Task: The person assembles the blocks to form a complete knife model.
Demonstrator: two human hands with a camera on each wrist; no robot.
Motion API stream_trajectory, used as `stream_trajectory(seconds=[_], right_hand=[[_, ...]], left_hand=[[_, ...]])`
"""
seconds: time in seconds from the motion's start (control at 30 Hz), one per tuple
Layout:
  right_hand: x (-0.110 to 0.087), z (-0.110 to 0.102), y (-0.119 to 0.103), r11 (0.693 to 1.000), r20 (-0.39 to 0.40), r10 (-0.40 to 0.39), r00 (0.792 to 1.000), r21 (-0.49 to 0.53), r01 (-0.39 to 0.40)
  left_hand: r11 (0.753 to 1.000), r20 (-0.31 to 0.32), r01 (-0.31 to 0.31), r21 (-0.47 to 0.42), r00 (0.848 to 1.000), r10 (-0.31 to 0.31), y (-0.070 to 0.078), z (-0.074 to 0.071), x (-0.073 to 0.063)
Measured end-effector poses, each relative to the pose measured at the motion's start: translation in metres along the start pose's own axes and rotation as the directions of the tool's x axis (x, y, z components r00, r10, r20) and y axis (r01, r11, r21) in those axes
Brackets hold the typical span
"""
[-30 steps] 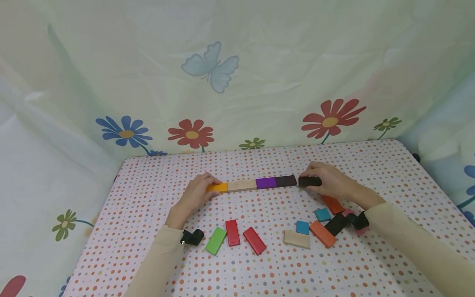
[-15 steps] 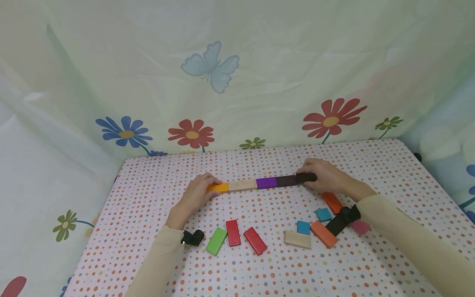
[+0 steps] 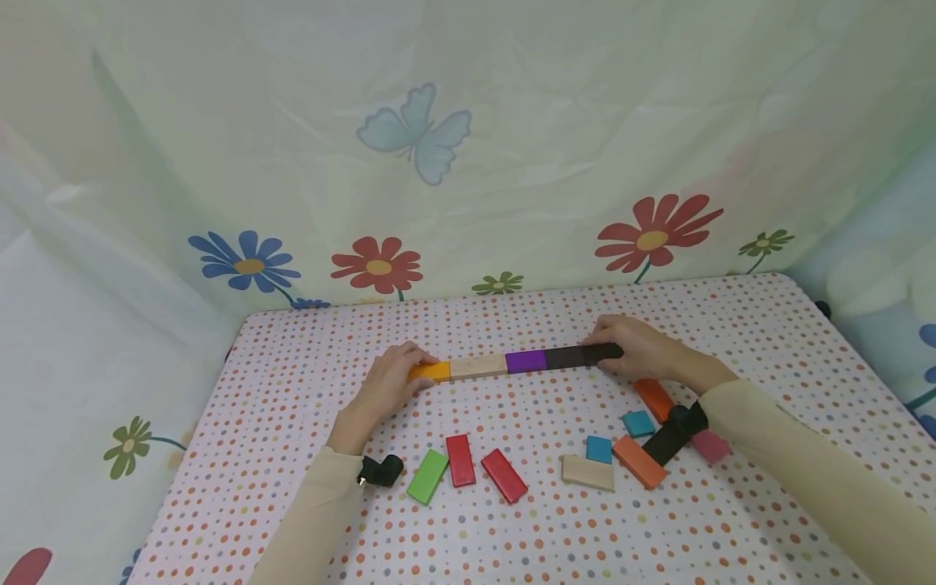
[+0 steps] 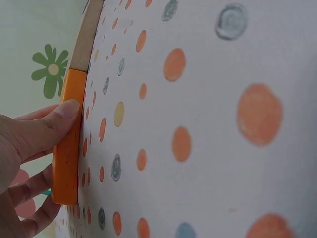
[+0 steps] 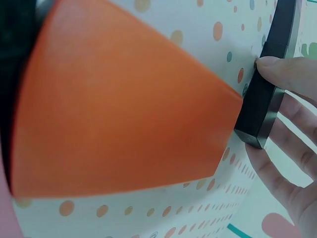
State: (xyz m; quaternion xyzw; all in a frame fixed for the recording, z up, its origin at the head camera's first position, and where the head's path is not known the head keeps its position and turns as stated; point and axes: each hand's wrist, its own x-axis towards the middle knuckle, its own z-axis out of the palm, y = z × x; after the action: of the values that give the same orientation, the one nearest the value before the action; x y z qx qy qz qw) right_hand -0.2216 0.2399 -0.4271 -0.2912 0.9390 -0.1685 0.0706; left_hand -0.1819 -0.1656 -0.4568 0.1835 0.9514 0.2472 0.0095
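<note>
A straight row of flat blocks crosses the table in the head view. From the left come a yellow-orange block (image 3: 433, 372), a plain wooden block (image 3: 478, 366), a purple block (image 3: 526, 361) and a dark block (image 3: 565, 357). My left hand (image 3: 383, 392) grips the yellow-orange block, thumb along its near side in the left wrist view. At the right end, my right hand (image 3: 638, 348) pinches a black block (image 5: 258, 106) between thumb and fingers. Its left end meets the dark block, in line with the row.
Nearer me lie a green block (image 3: 427, 477) and two red blocks, one upright (image 3: 461, 461). To the right are a wooden block (image 3: 587, 473), small blue blocks (image 3: 599, 449), orange blocks (image 3: 639, 462), a black block (image 3: 665, 443) and a pink block (image 3: 711, 446), partly under the right wrist.
My right hand has moved left with the black block, closing the gap to the dark block; it was first apart, then slightly raised, and now sits level. The left hand stays put.
</note>
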Motion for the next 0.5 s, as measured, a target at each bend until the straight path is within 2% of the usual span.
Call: stream_trajectory(seconds=[0.33,0.5], right_hand=[[0.001,0.0001,0.0004,1.0,0.027,0.012,1.0,-0.002,-0.012],[-0.0003,0.0015,-0.0047,0.998,0.041,0.044,0.998,-0.04,-0.043]], left_hand=[[1.0,0.0,0.003,-0.014,1.0,-0.003,0.0005,-0.0008,-0.0008],[1.0,0.0,0.01,-0.009,1.0,-0.01,0.0009,0.0004,-0.0003]])
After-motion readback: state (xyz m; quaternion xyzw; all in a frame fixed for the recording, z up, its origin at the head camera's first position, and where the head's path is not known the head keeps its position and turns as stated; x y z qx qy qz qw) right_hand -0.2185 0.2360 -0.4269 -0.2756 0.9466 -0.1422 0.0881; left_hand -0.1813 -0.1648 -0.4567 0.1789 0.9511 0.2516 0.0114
